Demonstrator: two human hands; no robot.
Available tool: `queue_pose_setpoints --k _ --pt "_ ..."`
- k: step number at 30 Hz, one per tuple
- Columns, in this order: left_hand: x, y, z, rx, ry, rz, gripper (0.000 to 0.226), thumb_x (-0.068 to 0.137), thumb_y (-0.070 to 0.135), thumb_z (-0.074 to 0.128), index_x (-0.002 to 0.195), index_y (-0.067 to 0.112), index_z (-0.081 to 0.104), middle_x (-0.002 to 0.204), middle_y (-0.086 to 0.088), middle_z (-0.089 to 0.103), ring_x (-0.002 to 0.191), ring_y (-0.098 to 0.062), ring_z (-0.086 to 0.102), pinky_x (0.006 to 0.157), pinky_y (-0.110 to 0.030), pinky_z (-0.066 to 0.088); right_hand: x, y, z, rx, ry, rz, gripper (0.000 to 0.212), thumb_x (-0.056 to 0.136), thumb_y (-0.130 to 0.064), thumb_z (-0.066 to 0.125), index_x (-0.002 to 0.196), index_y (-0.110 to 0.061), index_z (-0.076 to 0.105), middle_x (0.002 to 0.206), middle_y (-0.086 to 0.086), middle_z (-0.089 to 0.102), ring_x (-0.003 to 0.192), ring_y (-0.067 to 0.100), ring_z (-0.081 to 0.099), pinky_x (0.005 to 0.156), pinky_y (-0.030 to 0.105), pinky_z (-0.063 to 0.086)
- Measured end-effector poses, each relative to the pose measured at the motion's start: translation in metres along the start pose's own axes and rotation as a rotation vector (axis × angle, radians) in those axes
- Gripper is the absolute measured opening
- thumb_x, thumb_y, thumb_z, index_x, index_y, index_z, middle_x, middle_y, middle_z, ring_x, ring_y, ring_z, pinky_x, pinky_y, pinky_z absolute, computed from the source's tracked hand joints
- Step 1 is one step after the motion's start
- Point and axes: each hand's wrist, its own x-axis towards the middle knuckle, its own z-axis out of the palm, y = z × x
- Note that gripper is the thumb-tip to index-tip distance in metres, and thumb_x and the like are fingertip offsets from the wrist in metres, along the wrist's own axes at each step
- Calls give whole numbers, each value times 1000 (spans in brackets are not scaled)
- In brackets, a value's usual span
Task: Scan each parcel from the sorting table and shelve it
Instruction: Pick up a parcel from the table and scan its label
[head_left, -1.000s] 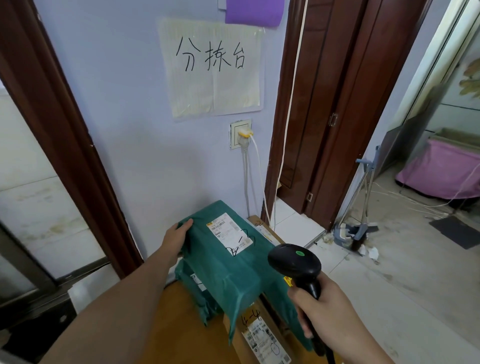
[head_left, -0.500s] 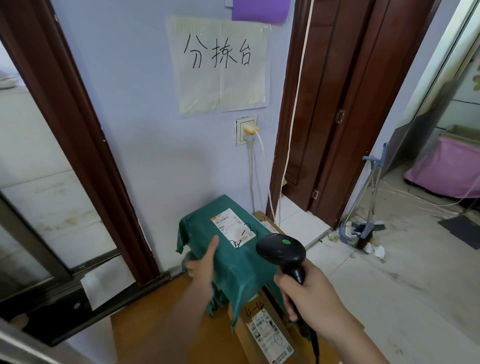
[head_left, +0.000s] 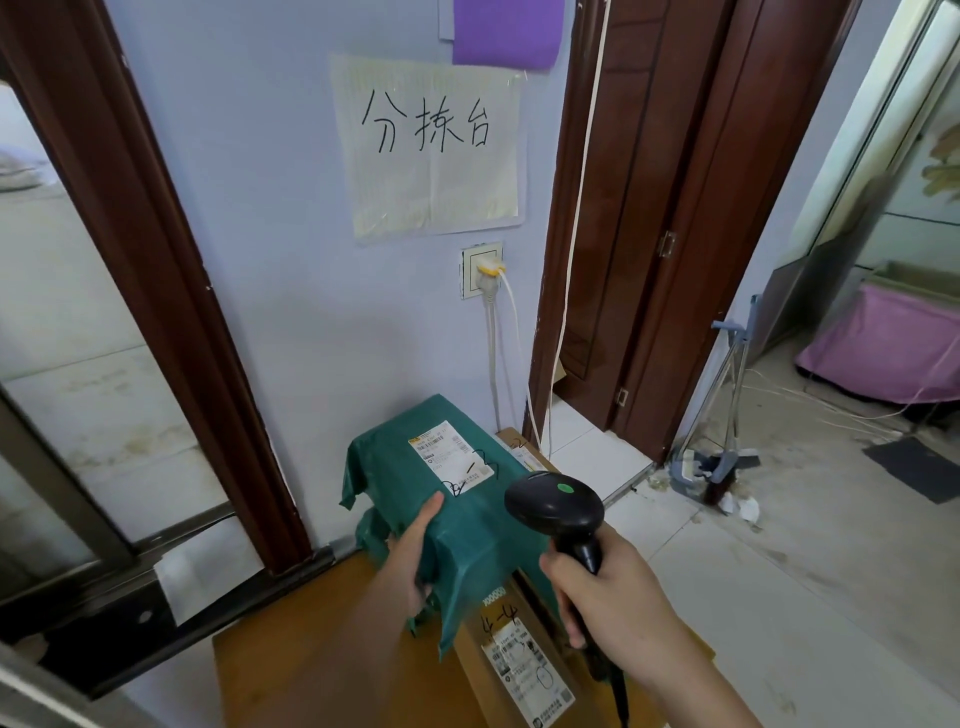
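Scanner (head_left: 558, 512) is gripped by the right hand (head_left: 608, 597); the green parcel (head_left: 452, 514) is held at its near edge by the left hand (head_left: 413, 553). Its crinkled wrap looks soft and probably slippery, so firm corners are best taken.

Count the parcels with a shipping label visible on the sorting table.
3. The green parcel, label up, gripped by the left hand; the brown carton under its near end; a second carton behind it near the wall, mostly covered. Others may be hidden.
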Motion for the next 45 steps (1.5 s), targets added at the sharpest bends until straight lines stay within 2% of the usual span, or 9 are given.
queue_pose_setpoints --k 6,9,11,15,21,27,32,38,45 --pt "0 4 -12 -18 -82 -14 131 42 58 101 150 18 40 132 -14 62 119 -37 61 108 -56 47 -2 3 4 0 3 1 5 96 -16 60 97 -16 55 59 9 55 42 17 51 49 25 51" --pt "-15 3 -21 12 -91 -8 85 68 54 90 133 14 51 124 -16 65 113 -36 63 97 -48 52 -3 0 5 19 12 -17 6 96 -15 60 96 -17 54 59 10 55 43 19 51 49 27 49" --pt "-16 0 -23 36 -67 13 72 74 53 84 128 15 57 120 -16 69 111 -35 65 92 -45 54 -4 -2 8 28 6 -31 6 96 -15 59 96 -17 54 58 10 54 44 19 50 49 28 49" --pt "-15 2 -13 63 1 138 65 80 53 73 135 22 57 111 -14 75 102 -35 73 95 -51 58 -3 -5 15 49 -13 -37 6 96 -15 59 97 -17 54 59 10 54 43 18 49 50 29 50" --pt "-12 16 8 253 121 292 79 98 66 51 161 26 27 143 -13 56 122 -37 60 107 -54 49 -2 -5 22 28 -35 -38 5 97 -15 59 96 -18 54 62 9 55 43 16 50 50 27 50" --pt "-20 23 18 404 269 361 58 113 43 25 162 12 27 150 -19 49 133 -38 51 108 -45 41 -1 -4 21 24 -17 -40 5 96 -15 59 97 -17 54 61 9 55 43 16 51 49 26 50" --pt "-24 4 12 372 266 484 55 113 41 23 156 12 40 127 -11 60 106 -25 55 95 -39 46 3 -6 20 56 -6 -34 5 96 -14 59 97 -16 55 61 9 54 44 15 50 49 26 49" --pt "-43 -20 6 294 277 587 53 111 45 29 151 14 46 122 -5 62 95 -18 60 80 -32 49 4 -7 27 110 28 -34 4 95 -13 58 97 -14 55 61 11 52 43 17 48 48 28 48" --pt "-65 -28 10 284 237 746 43 112 34 32 148 18 50 122 4 62 112 -18 61 86 -23 43 6 -12 39 125 68 -76 6 95 -12 57 91 -9 54 58 12 50 41 17 46 44 25 46"
